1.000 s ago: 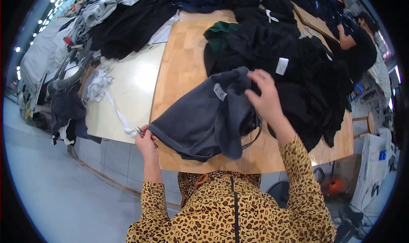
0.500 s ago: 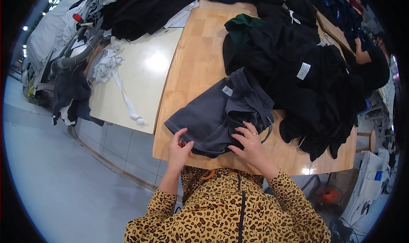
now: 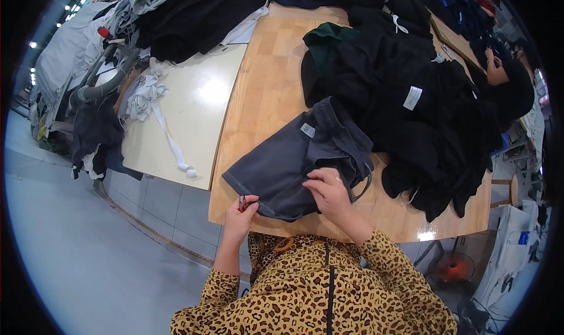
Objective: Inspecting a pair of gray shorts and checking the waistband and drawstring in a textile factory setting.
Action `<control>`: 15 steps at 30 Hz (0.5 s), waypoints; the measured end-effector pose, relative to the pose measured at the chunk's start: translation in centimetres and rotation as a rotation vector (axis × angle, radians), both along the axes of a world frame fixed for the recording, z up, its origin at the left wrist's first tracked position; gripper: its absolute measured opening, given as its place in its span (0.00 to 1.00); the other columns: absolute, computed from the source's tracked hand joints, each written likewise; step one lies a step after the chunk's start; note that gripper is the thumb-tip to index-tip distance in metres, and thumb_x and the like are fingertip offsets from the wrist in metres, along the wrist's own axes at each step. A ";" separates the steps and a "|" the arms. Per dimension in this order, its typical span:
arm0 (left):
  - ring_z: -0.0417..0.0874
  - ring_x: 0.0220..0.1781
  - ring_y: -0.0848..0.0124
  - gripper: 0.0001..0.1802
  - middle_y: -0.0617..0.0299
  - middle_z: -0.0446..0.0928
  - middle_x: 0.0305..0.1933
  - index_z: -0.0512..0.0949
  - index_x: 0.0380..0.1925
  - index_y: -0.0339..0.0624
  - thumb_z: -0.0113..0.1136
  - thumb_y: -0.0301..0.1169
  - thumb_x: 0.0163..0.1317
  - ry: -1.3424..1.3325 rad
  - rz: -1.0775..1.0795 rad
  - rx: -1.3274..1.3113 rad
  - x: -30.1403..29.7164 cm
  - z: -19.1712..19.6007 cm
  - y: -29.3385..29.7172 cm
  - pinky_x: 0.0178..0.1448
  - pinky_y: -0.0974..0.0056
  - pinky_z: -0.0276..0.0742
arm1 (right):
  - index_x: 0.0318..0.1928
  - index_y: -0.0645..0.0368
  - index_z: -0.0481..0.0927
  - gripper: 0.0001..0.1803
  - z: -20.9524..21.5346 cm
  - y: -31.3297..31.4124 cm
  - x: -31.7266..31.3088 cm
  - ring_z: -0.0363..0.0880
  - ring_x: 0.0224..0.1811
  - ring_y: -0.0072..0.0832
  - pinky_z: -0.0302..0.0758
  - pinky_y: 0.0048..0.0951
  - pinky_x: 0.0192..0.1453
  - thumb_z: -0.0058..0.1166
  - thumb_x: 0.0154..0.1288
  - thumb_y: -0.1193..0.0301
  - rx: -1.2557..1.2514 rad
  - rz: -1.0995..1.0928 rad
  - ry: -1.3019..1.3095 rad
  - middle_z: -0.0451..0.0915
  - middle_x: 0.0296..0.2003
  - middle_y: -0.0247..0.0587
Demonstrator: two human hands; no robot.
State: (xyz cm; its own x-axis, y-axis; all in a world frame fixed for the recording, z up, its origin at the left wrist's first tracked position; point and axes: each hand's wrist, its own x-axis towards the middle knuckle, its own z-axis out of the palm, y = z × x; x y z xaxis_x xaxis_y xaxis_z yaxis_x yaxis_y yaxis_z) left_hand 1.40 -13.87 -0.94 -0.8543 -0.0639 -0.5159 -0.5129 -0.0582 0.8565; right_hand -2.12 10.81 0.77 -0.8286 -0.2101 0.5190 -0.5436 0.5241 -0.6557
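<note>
A pair of dark grey shorts (image 3: 273, 165) lies on the wooden table in front of me, its gathered waistband to the right and a small pale label near the top. My left hand (image 3: 238, 219) is closed at the hem corner, its fingers round a small red and metal tool, seemingly thread snips (image 3: 241, 204), mostly hidden by the fingers. My right hand (image 3: 332, 197) is over the middle of the shorts with thumb and fingertips pinched together. What the pinch holds, if anything, is too small to make out. A drawstring loop (image 3: 363, 187) hangs beside that hand.
A heap of black garments (image 3: 435, 129) covers the right of the table (image 3: 258, 82). Left stands a white board (image 3: 194, 123) with a pale strip (image 3: 167, 132) on it. A person (image 3: 511, 91) works at the far right. A heater-like orange glow (image 3: 455, 269) shows below the table.
My right hand has gone from spread fingers to a pinch and moved slightly left. The left fingers have closed more tightly at the hem. The whole view has shifted a little.
</note>
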 end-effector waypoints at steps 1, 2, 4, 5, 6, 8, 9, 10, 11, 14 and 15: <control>0.73 0.24 0.82 0.10 0.68 0.75 0.25 0.79 0.42 0.38 0.59 0.24 0.61 0.001 -0.004 0.001 0.0 0.0 0.0 0.25 0.77 0.62 | 0.35 0.63 0.80 0.09 -0.6 -0.5 -0.7 0.73 0.44 0.40 0.72 0.33 0.49 0.60 0.50 0.81 -0.007 -0.007 -0.069 0.76 0.40 0.42; 0.72 0.23 0.83 0.10 0.68 0.75 0.24 0.79 0.42 0.39 0.59 0.25 0.61 -0.010 -0.008 -0.005 0.1 0.0 0.0 0.24 0.77 0.61 | 0.35 0.63 0.81 0.09 -1.0 -0.6 -1.2 0.73 0.44 0.39 0.72 0.33 0.50 0.60 0.50 0.81 0.014 0.010 -0.113 0.76 0.40 0.41; 0.71 0.22 0.83 0.10 0.68 0.75 0.23 0.79 0.42 0.39 0.59 0.26 0.61 -0.022 -0.002 -0.014 0.2 -0.1 0.0 0.23 0.77 0.60 | 0.37 0.61 0.82 0.10 -1.6 -0.8 -2.0 0.71 0.45 0.38 0.71 0.32 0.51 0.61 0.50 0.80 0.049 0.066 -0.192 0.76 0.42 0.39; 0.70 0.21 0.83 0.10 0.68 0.75 0.23 0.79 0.42 0.39 0.59 0.26 0.61 -0.005 0.007 -0.002 0.2 -0.3 0.0 0.22 0.77 0.59 | 0.37 0.61 0.82 0.10 -1.9 -0.7 -2.3 0.71 0.45 0.38 0.71 0.32 0.51 0.61 0.50 0.80 0.049 0.068 -0.192 0.76 0.42 0.39; 0.69 0.20 0.84 0.09 0.68 0.75 0.22 0.79 0.42 0.39 0.59 0.26 0.61 0.012 0.017 0.010 0.2 -0.4 0.0 0.22 0.77 0.59 | 0.36 0.60 0.82 0.09 -2.2 -0.6 -2.5 0.71 0.46 0.37 0.70 0.32 0.51 0.62 0.50 0.79 0.090 0.095 -0.190 0.76 0.41 0.39; 0.68 0.19 0.84 0.09 0.67 0.75 0.22 0.79 0.42 0.39 0.59 0.26 0.61 0.011 0.022 0.014 0.2 -0.5 -0.1 0.21 0.77 0.59 | 0.35 0.60 0.83 0.09 -2.8 -0.4 -2.8 0.72 0.46 0.36 0.70 0.31 0.51 0.62 0.50 0.78 0.131 0.124 -0.188 0.77 0.41 0.38; 0.67 0.18 0.84 0.09 0.67 0.75 0.21 0.79 0.42 0.39 0.59 0.26 0.61 0.010 0.024 0.018 0.2 -0.6 -0.1 0.20 0.77 0.58 | 0.34 0.59 0.82 0.07 -3.0 -0.4 -2.9 0.72 0.45 0.35 0.69 0.30 0.51 0.62 0.51 0.78 0.130 0.137 -0.174 0.78 0.38 0.37; 0.67 0.18 0.84 0.09 0.67 0.75 0.21 0.79 0.42 0.39 0.59 0.26 0.61 0.010 0.026 0.019 0.2 -0.6 -0.1 0.20 0.77 0.58 | 0.33 0.59 0.82 0.06 -3.2 -0.3 -2.9 0.73 0.45 0.33 0.69 0.30 0.50 0.62 0.51 0.78 0.129 0.148 -0.160 0.79 0.36 0.35; 0.67 0.17 0.83 0.09 0.66 0.75 0.21 0.79 0.42 0.39 0.59 0.26 0.61 -0.001 0.039 0.030 0.2 -0.7 -0.2 0.19 0.77 0.58 | 0.33 0.59 0.82 0.06 -3.3 -0.3 -2.9 0.73 0.45 0.33 0.69 0.30 0.50 0.62 0.51 0.78 0.130 0.149 -0.160 0.79 0.36 0.35; 0.66 0.15 0.83 0.09 0.65 0.75 0.20 0.79 0.42 0.39 0.59 0.26 0.61 -0.024 0.051 0.049 0.1 -0.7 -0.4 0.18 0.77 0.57 | 0.31 0.58 0.82 0.04 -3.3 -0.3 -2.6 0.74 0.41 0.32 0.68 0.29 0.48 0.60 0.54 0.77 0.091 0.089 -0.161 0.79 0.30 0.34; 0.65 0.14 0.83 0.09 0.64 0.75 0.20 0.79 0.42 0.39 0.58 0.26 0.61 -0.035 0.053 0.057 0.1 -0.6 -0.4 0.17 0.76 0.57 | 0.31 0.58 0.81 0.02 -3.2 -0.1 -2.5 0.74 0.39 0.32 0.67 0.30 0.47 0.59 0.55 0.77 0.058 0.068 -0.179 0.78 0.29 0.34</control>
State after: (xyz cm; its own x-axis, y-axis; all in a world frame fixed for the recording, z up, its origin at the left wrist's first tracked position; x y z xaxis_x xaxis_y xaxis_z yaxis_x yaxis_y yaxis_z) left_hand 1.50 -14.31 -1.57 -0.8318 -0.0786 -0.5494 -0.5372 -0.1345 0.8326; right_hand -4.64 10.74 -2.47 -0.8894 -0.2938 0.3503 -0.4565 0.5299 -0.7147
